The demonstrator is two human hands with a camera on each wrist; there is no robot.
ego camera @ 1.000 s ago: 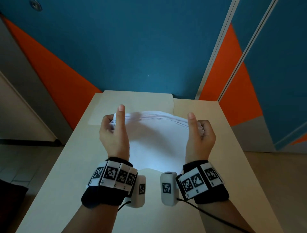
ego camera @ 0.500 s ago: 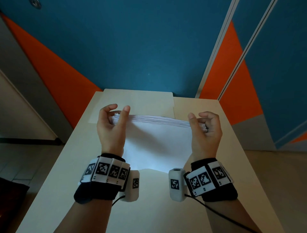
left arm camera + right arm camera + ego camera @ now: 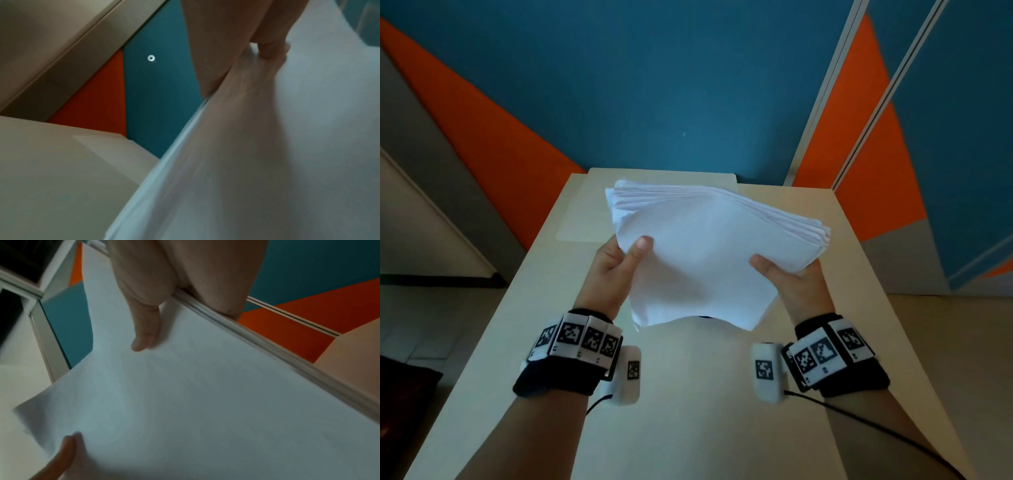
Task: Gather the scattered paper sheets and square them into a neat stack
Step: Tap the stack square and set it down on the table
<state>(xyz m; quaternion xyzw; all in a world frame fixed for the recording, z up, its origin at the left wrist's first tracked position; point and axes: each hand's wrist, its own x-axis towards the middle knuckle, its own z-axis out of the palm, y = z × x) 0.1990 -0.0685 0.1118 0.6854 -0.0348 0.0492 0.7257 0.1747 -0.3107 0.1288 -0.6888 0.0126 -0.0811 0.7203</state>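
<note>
here, the stack of paper sheets [image 3: 709,253] is held up above the desk [image 3: 688,411], tilted so that its far edge is raised and its near edge droops toward the wrists. the sheets are gathered together, yet their far edges are fanned slightly, so that several thin layers are seen stepped along the upper right corner. in the right wrist view the layered edge of the stack [image 3: 267,344] is seen running diagonally, and in the left wrist view the same stack [image 3: 267,146] fills the right part of the picture, blurred.

the stack is clamped by the left hand [image 3: 619,263] on its left side, with the thumb pressed on the top sheet and the fingers hidden beneath. the right side is clamped by the right hand [image 3: 787,277] in the same way, thumb laid on top, fingers under the paper. the two hands are kept well apart, one on each side of the stack.

marker bands [image 3: 575,339] with black and white squares are worn on both wrists, and a white camera unit [image 3: 767,371] is fixed at each. a black cable [image 3: 876,428] is trailed along the right forearm. a pale flat sheet or mat [image 3: 585,219] is laid on the far part of the desk, partly hidden by the stack. behind the desk, a wall [image 3: 654,85] painted teal and orange is seen.
</note>
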